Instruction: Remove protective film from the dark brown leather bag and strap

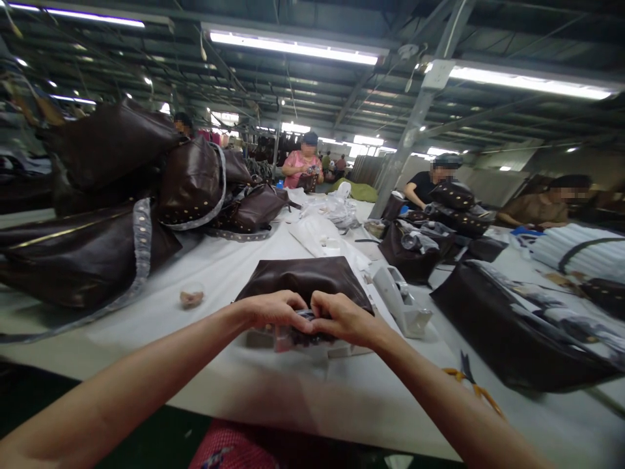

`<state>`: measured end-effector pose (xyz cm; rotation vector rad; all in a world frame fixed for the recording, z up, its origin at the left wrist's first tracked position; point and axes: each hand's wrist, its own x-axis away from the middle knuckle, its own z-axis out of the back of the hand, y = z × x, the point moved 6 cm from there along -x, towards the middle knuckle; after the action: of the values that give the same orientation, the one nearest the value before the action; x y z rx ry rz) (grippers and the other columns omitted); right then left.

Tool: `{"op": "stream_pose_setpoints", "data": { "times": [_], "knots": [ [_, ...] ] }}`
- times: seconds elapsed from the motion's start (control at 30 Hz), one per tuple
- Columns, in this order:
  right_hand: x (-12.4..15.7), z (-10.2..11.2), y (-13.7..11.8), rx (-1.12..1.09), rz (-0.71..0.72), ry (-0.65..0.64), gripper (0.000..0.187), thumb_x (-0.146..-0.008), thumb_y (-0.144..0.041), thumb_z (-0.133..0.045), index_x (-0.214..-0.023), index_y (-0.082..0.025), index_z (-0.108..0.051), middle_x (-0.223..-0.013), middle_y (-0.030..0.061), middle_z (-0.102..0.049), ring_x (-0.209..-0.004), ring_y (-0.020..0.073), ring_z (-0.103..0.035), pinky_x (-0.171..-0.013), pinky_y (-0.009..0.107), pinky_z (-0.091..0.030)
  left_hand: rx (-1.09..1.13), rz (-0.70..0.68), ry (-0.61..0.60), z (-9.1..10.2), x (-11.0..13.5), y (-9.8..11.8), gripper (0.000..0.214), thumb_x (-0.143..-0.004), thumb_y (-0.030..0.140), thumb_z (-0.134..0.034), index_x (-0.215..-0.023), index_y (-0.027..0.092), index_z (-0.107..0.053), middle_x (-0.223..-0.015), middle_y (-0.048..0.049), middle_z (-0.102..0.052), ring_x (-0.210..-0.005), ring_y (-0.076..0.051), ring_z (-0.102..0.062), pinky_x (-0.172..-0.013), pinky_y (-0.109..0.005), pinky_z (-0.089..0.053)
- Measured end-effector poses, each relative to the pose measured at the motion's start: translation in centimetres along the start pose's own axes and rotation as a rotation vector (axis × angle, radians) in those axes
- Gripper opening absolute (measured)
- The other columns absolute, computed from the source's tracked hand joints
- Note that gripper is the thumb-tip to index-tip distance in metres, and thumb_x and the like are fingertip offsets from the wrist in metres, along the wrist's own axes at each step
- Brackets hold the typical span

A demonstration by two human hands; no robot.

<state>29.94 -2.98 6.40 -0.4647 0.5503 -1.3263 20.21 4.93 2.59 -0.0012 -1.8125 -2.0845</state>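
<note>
A dark brown leather bag (305, 273) lies on the white-covered table in front of me. At its near edge my left hand (283, 309) and my right hand (339, 318) meet, thumbs and fingers bent inward. Between them shows a bit of dark strap wrapped in clear plastic (306, 315), pinched by both hands. Below the hands hangs more crumpled plastic with a pinkish patch (283, 339); its details are blurred. The bag's near side is partly hidden by my hands.
Studded brown bags (190, 176) are piled at the left. A white tape dispenser (403, 303) stands right of my bag, orange-handled scissors (471, 381) nearer me. Another large bag (517, 332) lies at the right. A small tan lump (191, 298) sits at the left. Several co-workers are beyond.
</note>
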Motion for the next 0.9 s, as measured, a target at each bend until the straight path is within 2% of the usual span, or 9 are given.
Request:
{"op": "stream_pose_setpoints", "data": {
  "times": [0.13, 0.23, 0.43, 0.57, 0.63, 0.73, 0.8, 0.9],
  "knots": [
    [0.2, -0.3, 0.5, -0.086, 0.008, 0.004, 0.034, -0.077, -0.035, -0.072, -0.067, -0.018, -0.044, -0.061, -0.0081, -0.044, -0.057, 0.0079, -0.039, -0.053, 0.021, -0.027, -0.113, -0.068, -0.106, -0.4, 0.0, 0.9, 0.03, -0.058, 0.031, -0.08, -0.082, 0.016, -0.072, -0.076, -0.0018, -0.066, -0.072, -0.017, -0.059, -0.062, -0.023, -0.043],
    [0.4, -0.2, 0.9, -0.138, 0.014, 0.015, 0.035, -0.076, -0.037, -0.072, -0.067, -0.018, -0.044, -0.062, -0.0078, -0.044, -0.058, 0.0083, -0.038, -0.052, 0.021, -0.027, -0.125, -0.064, -0.128, -0.6, -0.1, 1.2, 0.029, -0.055, 0.028, -0.079, -0.081, 0.017, -0.071, -0.078, -0.0007, -0.064, -0.075, -0.016, -0.058, -0.064, -0.023, -0.044],
    [0.2, 0.2, 1.1, -0.115, 0.008, 0.031, 0.03, -0.076, -0.032, -0.072, -0.067, -0.018, -0.046, -0.06, -0.0083, -0.045, -0.056, 0.0077, -0.039, -0.051, 0.021, -0.028, -0.015, 0.071, -0.094, -1.0, -0.4, 0.7, 0.031, -0.051, 0.021, -0.075, -0.082, 0.017, -0.069, -0.077, -0.0003, -0.064, -0.073, -0.016, -0.057, -0.064, -0.024, -0.046],
    [0.3, 1.1, 0.7, -0.008, -0.001, 0.022, 0.025, -0.078, -0.031, -0.072, -0.072, -0.018, -0.051, -0.062, -0.0076, -0.048, -0.057, 0.0086, -0.043, -0.052, 0.021, -0.03, 0.008, 0.175, -0.085, -1.1, -0.8, 0.5, 0.03, -0.053, 0.021, -0.069, -0.083, 0.018, -0.07, -0.07, 0.0001, -0.063, -0.06, -0.014, -0.056, -0.051, -0.022, -0.043],
    [1.2, 2.2, 0.0, 0.122, 0.03, 0.106, 0.018, -0.082, -0.03, -0.068, -0.079, -0.018, -0.055, -0.07, -0.0038, -0.056, -0.063, 0.0113, -0.05, -0.057, 0.023, -0.035, 0.023, 0.186, -0.107, -1.0, -1.0, 0.7, 0.032, -0.055, 0.023, -0.068, -0.086, 0.017, -0.071, -0.071, -0.0011, -0.065, -0.059, -0.015, -0.056, -0.049, -0.022, -0.042],
    [3.8, 3.3, -1.8, 0.384, 0.136, 0.35, 0.021, -0.084, -0.036, -0.064, -0.092, -0.016, -0.06, -0.095, 0.008, -0.064, -0.085, 0.0204, -0.058, -0.075, 0.032, -0.044, 0.049, 0.165, -0.151, -0.8, -1.3, 1.1, 0.032, -0.057, 0.025, -0.069, -0.087, 0.014, -0.072, -0.076, -0.0044, -0.068, -0.066, -0.016, -0.06, -0.055, -0.023, -0.045],
    [5.6, 2.5, -2.5, 0.529, 0.189, 0.454, 0.038, -0.081, -0.039, -0.067, -0.109, -0.015, -0.059, -0.116, 0.0149, -0.061, -0.105, 0.0278, -0.055, -0.09, 0.041, -0.043, 0.034, 0.184, -0.159, -0.7, -1.3, 1.2, 0.032, -0.056, 0.026, -0.07, -0.086, 0.014, -0.072, -0.075, -0.0045, -0.068, -0.065, -0.017, -0.059, -0.055, -0.024, -0.044],
    [6.6, -0.4, -1.9, 0.663, 0.182, 0.512, 0.067, -0.079, -0.029, -0.064, -0.139, -0.011, -0.04, -0.138, 0.0191, -0.049, -0.128, 0.0333, -0.042, -0.108, 0.052, -0.029, 0.038, 0.191, -0.129, -1.1, -1.4, 1.7, 0.032, -0.053, 0.025, -0.071, -0.083, 0.014, -0.071, -0.073, -0.0027, -0.067, -0.061, -0.015, -0.057, -0.054, -0.024, -0.042]
  ]
}}
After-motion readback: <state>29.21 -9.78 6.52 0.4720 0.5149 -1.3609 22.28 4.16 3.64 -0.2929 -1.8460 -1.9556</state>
